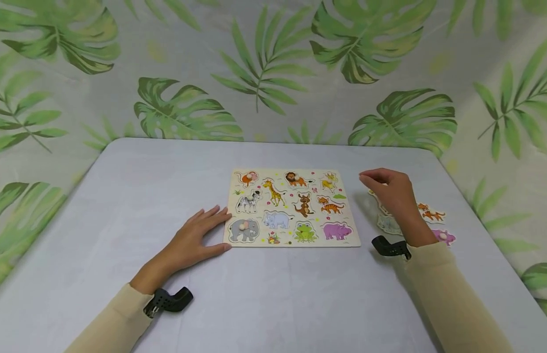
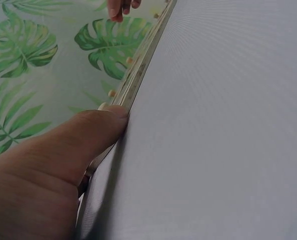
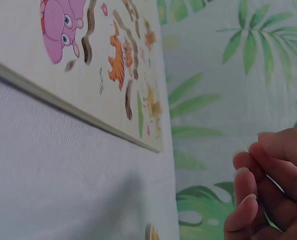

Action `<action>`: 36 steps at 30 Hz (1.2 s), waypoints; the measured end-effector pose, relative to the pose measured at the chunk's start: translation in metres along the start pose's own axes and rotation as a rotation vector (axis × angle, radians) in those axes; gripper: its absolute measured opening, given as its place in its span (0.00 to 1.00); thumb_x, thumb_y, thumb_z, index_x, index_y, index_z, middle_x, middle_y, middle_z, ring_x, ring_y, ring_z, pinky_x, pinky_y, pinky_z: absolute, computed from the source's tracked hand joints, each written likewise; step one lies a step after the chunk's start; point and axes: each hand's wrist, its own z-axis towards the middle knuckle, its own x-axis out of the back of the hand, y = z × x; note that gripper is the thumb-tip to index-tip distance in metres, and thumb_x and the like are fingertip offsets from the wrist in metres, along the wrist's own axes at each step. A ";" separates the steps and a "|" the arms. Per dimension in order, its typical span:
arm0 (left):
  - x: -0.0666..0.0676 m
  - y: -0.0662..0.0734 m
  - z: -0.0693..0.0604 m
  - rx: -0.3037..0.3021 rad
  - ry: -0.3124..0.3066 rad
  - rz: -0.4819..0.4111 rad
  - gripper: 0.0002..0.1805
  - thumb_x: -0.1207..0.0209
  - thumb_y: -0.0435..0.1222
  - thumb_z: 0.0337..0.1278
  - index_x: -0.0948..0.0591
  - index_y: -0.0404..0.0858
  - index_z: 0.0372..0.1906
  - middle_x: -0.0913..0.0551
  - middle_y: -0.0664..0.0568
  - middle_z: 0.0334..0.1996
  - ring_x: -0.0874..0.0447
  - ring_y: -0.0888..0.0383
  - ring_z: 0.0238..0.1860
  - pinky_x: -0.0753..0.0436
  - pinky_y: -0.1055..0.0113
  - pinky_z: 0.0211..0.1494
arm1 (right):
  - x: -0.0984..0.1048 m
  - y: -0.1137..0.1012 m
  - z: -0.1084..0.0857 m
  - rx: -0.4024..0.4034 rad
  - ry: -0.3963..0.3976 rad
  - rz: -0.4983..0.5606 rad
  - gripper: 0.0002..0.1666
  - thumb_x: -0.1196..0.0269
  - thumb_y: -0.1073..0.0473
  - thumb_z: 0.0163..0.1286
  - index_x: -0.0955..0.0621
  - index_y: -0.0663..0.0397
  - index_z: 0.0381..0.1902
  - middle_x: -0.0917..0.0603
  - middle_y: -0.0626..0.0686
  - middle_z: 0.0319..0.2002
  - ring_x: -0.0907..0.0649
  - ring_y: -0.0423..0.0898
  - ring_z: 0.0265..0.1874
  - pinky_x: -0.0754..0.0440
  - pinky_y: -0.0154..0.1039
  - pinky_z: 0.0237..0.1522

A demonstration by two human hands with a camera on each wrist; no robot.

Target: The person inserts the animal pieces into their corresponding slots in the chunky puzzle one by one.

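Observation:
A wooden animal puzzle board (image 1: pixel 286 240) lies flat on the table. Knobbed pieces sit in it, among them the elephant piece (image 1: pixel 251 233), lion piece (image 1: pixel 295 180) and monkey piece (image 1: pixel 246 179). My left hand (image 1: pixel 191 242) rests at the board's left edge, fingers spread; in the left wrist view its thumb (image 2: pixel 96 125) presses the edge. Right of the board my right hand (image 1: pixel 390 193) is raised, its fingers curled and the thumb by the index fingertip. In the right wrist view no piece shows between these fingers (image 3: pixel 246 185).
Loose pieces lie under and beside my right forearm: a tiger piece (image 1: pixel 432 214), a purple hippo piece (image 1: pixel 445 237), a pale grey piece (image 1: pixel 388 224) and others partly hidden. A white cloth covers the table (image 1: pixel 273 294). Behind it hangs a leaf-patterned cloth (image 1: pixel 273 122).

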 end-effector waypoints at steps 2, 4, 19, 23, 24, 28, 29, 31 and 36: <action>0.000 0.000 0.001 -0.005 0.003 0.007 0.41 0.35 0.57 0.52 0.30 0.46 0.69 0.36 0.53 0.71 0.46 0.49 0.74 0.52 0.49 0.76 | 0.003 0.004 -0.001 0.001 0.003 -0.004 0.31 0.42 0.32 0.64 0.17 0.47 0.53 0.17 0.52 0.50 0.24 0.45 0.48 0.24 0.42 0.44; 0.001 0.001 0.001 -0.010 0.004 0.009 0.41 0.35 0.57 0.52 0.30 0.45 0.69 0.36 0.53 0.71 0.46 0.49 0.74 0.52 0.49 0.76 | 0.005 0.008 -0.002 -0.002 0.005 -0.005 0.32 0.42 0.31 0.64 0.17 0.48 0.52 0.17 0.52 0.49 0.24 0.44 0.46 0.24 0.41 0.44; 0.001 0.000 0.002 -0.020 0.005 0.009 0.40 0.35 0.56 0.52 0.30 0.45 0.69 0.36 0.53 0.71 0.46 0.49 0.74 0.52 0.49 0.76 | 0.013 0.030 0.005 -0.028 -0.043 0.001 0.30 0.39 0.34 0.63 0.16 0.48 0.53 0.16 0.55 0.43 0.19 0.52 0.35 0.19 0.37 0.28; 0.001 -0.001 0.001 -0.022 0.009 0.012 0.40 0.35 0.56 0.52 0.30 0.45 0.69 0.35 0.53 0.71 0.46 0.49 0.74 0.51 0.48 0.76 | 0.016 0.037 0.008 -0.046 -0.051 0.030 0.31 0.39 0.33 0.62 0.16 0.47 0.53 0.17 0.56 0.43 0.20 0.52 0.34 0.19 0.38 0.29; 0.001 -0.001 0.000 -0.021 0.009 0.014 0.40 0.35 0.56 0.52 0.30 0.46 0.69 0.35 0.53 0.71 0.45 0.49 0.74 0.51 0.49 0.76 | 0.016 0.039 0.008 -0.052 -0.057 0.043 0.31 0.38 0.33 0.62 0.17 0.47 0.53 0.17 0.56 0.44 0.20 0.52 0.34 0.18 0.38 0.30; 0.001 -0.001 0.000 -0.014 -0.001 0.017 0.40 0.35 0.57 0.52 0.30 0.46 0.69 0.36 0.55 0.71 0.46 0.51 0.74 0.52 0.50 0.76 | 0.019 0.044 0.010 -0.075 -0.065 0.062 0.31 0.38 0.35 0.63 0.18 0.50 0.54 0.18 0.53 0.47 0.20 0.50 0.37 0.18 0.35 0.33; 0.001 -0.001 0.000 -0.011 -0.005 0.015 0.40 0.35 0.57 0.52 0.30 0.46 0.69 0.36 0.55 0.71 0.46 0.51 0.74 0.52 0.51 0.76 | 0.019 0.045 0.010 -0.080 -0.067 0.058 0.32 0.38 0.35 0.64 0.18 0.50 0.55 0.19 0.52 0.48 0.20 0.49 0.37 0.18 0.34 0.33; 0.000 -0.001 0.000 -0.010 -0.010 0.012 0.40 0.35 0.57 0.52 0.30 0.46 0.69 0.36 0.55 0.71 0.47 0.52 0.74 0.52 0.51 0.77 | 0.020 0.049 0.011 -0.095 -0.073 0.054 0.33 0.39 0.35 0.64 0.19 0.51 0.56 0.20 0.51 0.52 0.22 0.49 0.39 0.19 0.33 0.34; -0.001 -0.001 0.000 -0.028 0.005 0.010 0.40 0.35 0.56 0.52 0.30 0.45 0.69 0.35 0.53 0.71 0.45 0.50 0.74 0.51 0.50 0.76 | 0.022 0.060 0.013 -0.140 -0.092 0.038 0.38 0.40 0.31 0.62 0.20 0.51 0.58 0.25 0.54 0.60 0.27 0.47 0.48 0.24 0.36 0.40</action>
